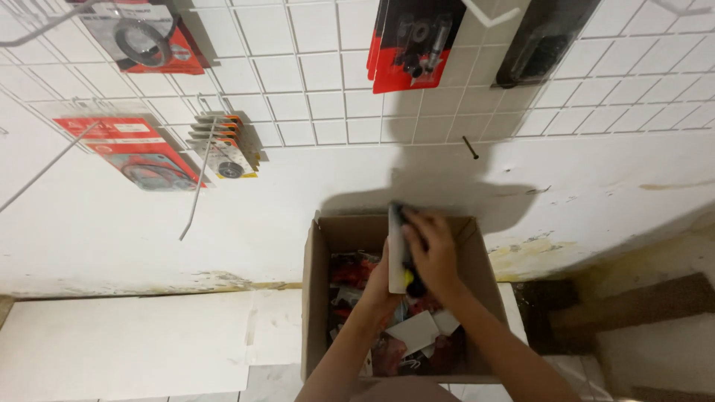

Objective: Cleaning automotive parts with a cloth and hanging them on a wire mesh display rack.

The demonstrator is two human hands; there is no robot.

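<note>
Over cardboard box (322, 246) | both hands (428, 257) grip flat card-backed pack (397, 246)

Red-and-clear blister packs hang on the white wire grid: one top left (145, 37), one lower left (134, 152), a small stack (227, 145), one top centre (413, 45). A dark pack (540, 41) hangs right. More red packs (354, 272) fill the open brown cardboard box (316, 298); both hands hold a flat white-backed pack (397, 246).

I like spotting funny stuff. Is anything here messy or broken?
Yes. The packets lie jumbled every which way inside the cardboard box, and the white wall behind it has yellowish stains and peeling paint low down.
</note>
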